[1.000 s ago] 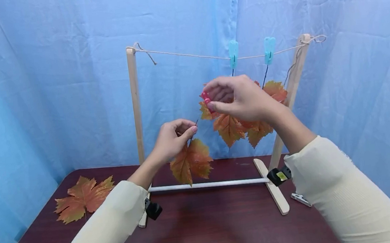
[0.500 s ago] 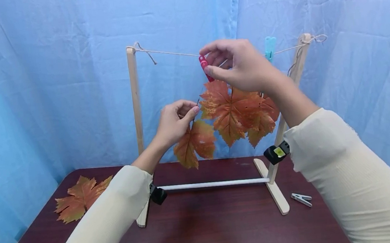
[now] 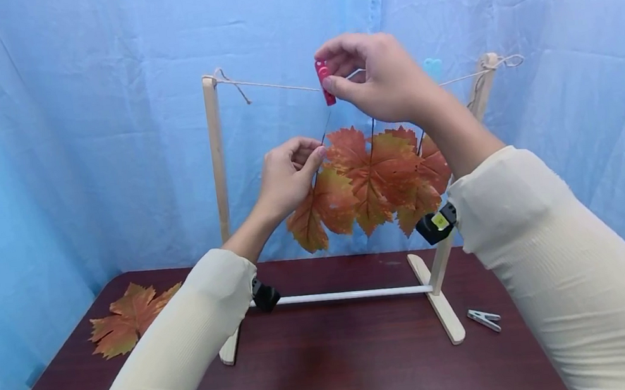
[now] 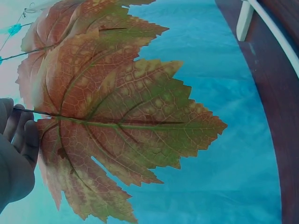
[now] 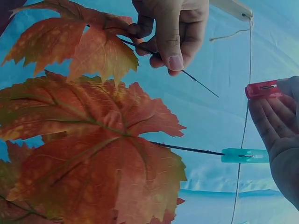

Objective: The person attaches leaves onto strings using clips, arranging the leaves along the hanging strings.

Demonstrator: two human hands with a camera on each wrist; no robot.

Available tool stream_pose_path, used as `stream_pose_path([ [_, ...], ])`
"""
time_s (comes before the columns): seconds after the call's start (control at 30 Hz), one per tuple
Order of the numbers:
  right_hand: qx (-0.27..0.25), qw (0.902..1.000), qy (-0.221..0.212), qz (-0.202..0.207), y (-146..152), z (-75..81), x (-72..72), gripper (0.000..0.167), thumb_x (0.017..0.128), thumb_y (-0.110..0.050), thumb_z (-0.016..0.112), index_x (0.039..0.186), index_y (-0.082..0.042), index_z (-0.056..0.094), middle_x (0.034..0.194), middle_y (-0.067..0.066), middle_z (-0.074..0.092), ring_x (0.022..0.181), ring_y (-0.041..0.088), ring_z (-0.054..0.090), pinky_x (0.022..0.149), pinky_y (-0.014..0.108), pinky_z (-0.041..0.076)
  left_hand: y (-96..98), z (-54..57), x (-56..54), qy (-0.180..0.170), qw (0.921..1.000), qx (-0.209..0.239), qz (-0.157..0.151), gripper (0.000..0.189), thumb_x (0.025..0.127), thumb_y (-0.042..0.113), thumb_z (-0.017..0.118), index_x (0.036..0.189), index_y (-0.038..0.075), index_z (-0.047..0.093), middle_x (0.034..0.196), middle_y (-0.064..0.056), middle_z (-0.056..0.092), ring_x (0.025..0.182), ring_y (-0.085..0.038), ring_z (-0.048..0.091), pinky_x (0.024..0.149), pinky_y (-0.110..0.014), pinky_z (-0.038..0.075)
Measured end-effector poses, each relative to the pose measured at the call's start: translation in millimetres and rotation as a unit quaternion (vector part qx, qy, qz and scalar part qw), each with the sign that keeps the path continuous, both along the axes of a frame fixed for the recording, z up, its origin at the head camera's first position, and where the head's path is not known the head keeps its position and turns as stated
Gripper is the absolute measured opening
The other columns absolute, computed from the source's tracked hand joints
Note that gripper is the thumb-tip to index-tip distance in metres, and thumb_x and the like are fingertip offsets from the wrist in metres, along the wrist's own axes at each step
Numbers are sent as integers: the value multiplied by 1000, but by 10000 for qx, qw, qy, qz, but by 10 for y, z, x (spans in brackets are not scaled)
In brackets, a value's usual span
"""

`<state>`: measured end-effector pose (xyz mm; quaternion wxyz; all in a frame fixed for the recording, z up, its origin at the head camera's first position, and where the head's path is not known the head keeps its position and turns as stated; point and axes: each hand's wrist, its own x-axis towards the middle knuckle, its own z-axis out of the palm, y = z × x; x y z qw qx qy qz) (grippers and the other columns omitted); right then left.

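My left hand (image 3: pixel 290 175) pinches the dark stem of an orange-green artificial maple leaf (image 3: pixel 322 210), which hangs below the fingers with the stem's thin tip pointing up. Between thumb and fingers, my right hand (image 3: pixel 386 76) holds a red clothespin (image 3: pixel 325 84) at the string (image 3: pixel 267 86). In the right wrist view the clothespin's end overlaps the string; whether it is clipped on, I cannot tell. The stem tip sits apart from it, below. To the right, a teal clothespin (image 5: pixel 243 155) grips the string and the stem of a hanging leaf (image 5: pixel 107 126). My right hand covers part of the string.
The string runs between a left wooden post (image 3: pixel 218 167) and a right post (image 3: pixel 477 101). Another teal clothespin (image 3: pixel 433 68) is partly hidden behind my right hand. On the dark table (image 3: pixel 318 359) lie a loose leaf (image 3: pixel 128 319) and a grey clothespin (image 3: pixel 484 320). A white bar (image 3: pixel 346 295) joins the feet.
My right hand has risen with the red clothespin from among the hanging leaves to the string. The left hand has lifted its leaf up and rightward, close beneath the clothespin.
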<state>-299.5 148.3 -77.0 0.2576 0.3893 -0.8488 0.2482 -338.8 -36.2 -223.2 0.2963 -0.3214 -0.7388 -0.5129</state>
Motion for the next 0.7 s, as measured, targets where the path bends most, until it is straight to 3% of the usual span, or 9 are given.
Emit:
stream_pose_path([
  [0.27, -413, 9990, -143, -76, -3, 118, -6, 32, 103, -17, 63, 131, -2, 63, 113, 7, 65, 101, 13, 65, 99, 30, 52, 38, 73, 7, 35, 9997, 220, 70, 22, 102, 19, 66, 111, 0, 72, 96, -12, 73, 83, -17, 65, 77, -29, 55],
  [0.5, -571, 9979, -29, -306, -17, 146, -17, 27, 102, -16, 65, 124, -1, 65, 109, 6, 67, 96, 12, 66, 89, 26, 51, 43, 83, 18, 97, 9992, 357, 148, 20, 102, 18, 66, 109, 0, 72, 94, -11, 72, 82, -17, 65, 76, -29, 55],
  [0.7, -534, 9969, -299, -497, -44, 151, -4, 27, 101, -15, 65, 125, 0, 65, 109, 9, 67, 96, 15, 68, 89, 26, 53, 48, 82, 11, 181, 9989, 387, 168, 22, 103, 20, 65, 110, 0, 72, 96, -12, 73, 83, -16, 66, 76, -28, 55],
])
